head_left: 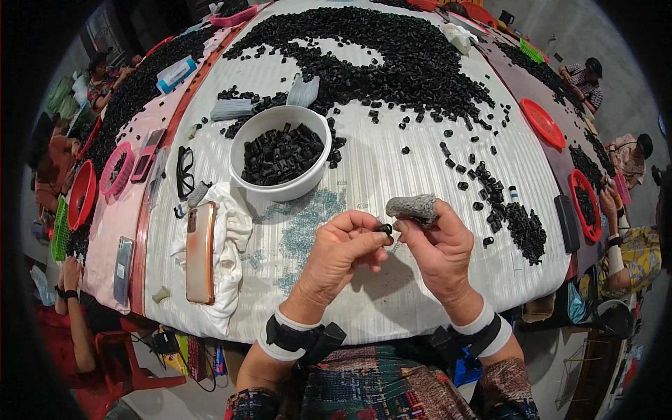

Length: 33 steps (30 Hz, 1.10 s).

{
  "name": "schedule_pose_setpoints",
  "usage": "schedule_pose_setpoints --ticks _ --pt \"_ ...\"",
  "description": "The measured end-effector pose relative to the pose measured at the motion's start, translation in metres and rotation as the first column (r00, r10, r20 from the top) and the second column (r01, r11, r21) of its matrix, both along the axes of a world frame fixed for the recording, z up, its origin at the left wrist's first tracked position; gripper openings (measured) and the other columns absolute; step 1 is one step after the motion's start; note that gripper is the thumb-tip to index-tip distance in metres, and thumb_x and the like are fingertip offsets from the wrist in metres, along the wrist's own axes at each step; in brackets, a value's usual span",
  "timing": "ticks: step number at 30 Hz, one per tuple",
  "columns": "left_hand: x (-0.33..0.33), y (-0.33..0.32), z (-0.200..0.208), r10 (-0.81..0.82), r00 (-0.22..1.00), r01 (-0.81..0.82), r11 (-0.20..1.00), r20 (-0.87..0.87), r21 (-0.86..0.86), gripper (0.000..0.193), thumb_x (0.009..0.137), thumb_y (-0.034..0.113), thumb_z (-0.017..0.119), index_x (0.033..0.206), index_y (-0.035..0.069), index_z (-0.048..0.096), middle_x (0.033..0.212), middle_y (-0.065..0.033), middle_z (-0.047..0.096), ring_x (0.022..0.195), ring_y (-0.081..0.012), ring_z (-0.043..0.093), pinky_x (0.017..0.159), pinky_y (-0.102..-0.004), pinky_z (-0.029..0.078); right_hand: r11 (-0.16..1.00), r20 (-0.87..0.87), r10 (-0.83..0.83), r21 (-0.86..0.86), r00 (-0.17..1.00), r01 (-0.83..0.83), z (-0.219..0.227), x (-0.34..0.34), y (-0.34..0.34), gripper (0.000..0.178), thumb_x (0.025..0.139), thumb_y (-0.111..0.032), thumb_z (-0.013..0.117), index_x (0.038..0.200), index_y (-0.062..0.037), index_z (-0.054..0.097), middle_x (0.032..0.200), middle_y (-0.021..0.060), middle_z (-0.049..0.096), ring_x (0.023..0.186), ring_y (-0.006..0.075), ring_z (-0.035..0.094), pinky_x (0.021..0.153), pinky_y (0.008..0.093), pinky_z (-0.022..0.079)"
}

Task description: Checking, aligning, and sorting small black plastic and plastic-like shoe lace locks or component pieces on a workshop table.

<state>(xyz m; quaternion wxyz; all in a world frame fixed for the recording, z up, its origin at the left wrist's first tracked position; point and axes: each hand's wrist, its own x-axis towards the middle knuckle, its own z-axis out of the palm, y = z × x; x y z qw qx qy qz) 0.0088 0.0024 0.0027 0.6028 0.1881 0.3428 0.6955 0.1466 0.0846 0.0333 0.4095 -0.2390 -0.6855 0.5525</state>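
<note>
White bowl (274,192) of small black pieces (283,155), left grip (334,257) around one black ring (384,229), right grip (443,257) around a grey roll (411,208).

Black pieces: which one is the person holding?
The black piece pinched by the left hand; those in the white bowl and on the table lie loose.

We look into what appears to be a small hand workshop: loose black parts (420,70) heap over a cloth-covered table (378,168) at upper centre, a white tub (274,192) holds more left of centre, and people (586,84) sit along both side edges.
</note>
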Motion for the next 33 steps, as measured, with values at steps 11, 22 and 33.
schedule_pose_setpoints --ticks 11,22,33 --pt "0.002 0.001 -0.005 0.002 0.999 0.003 0.996 -0.051 0.087 0.011 0.085 0.003 0.063 0.095 0.001 0.057 0.085 -0.0111 0.067 0.071 -0.0144 0.066 0.055 -0.0238 0.055 0.805 0.143 -0.137 0.593 0.98 0.026 -0.007 0.001 0.003 0.023 0.068 0.009 0.066 0.087 0.0005 0.059 0.078 0.0115 0.058 0.066 0.0242 0.059 0.057 0.0288 0.048" --pt "0.003 0.0 -0.002 -0.088 0.987 0.082 0.995 -0.131 -0.048 0.016 0.086 0.008 0.064 0.099 0.0 0.058 0.087 -0.009 0.067 0.076 -0.0147 0.068 0.057 -0.0212 0.055 0.773 0.129 -0.108 0.634 0.986 0.002 -0.007 0.005 0.005 0.02 0.069 0.01 0.065 0.086 0.0022 0.059 0.078 0.0124 0.057 0.063 0.0204 0.058 0.053 0.0309 0.049" --pt "0.004 0.001 0.001 -0.035 0.971 0.026 0.999 -0.235 -0.039 0.02 0.085 0.005 0.065 0.101 -0.004 0.058 0.087 -0.0123 0.067 0.074 -0.0159 0.067 0.057 -0.0209 0.055 0.818 0.143 -0.083 0.575 0.986 -0.015 -0.007 0.006 0.01 0.022 0.073 0.009 0.065 0.094 0.0017 0.061 0.076 0.0098 0.058 0.06 0.0166 0.056 0.052 0.0261 0.046"
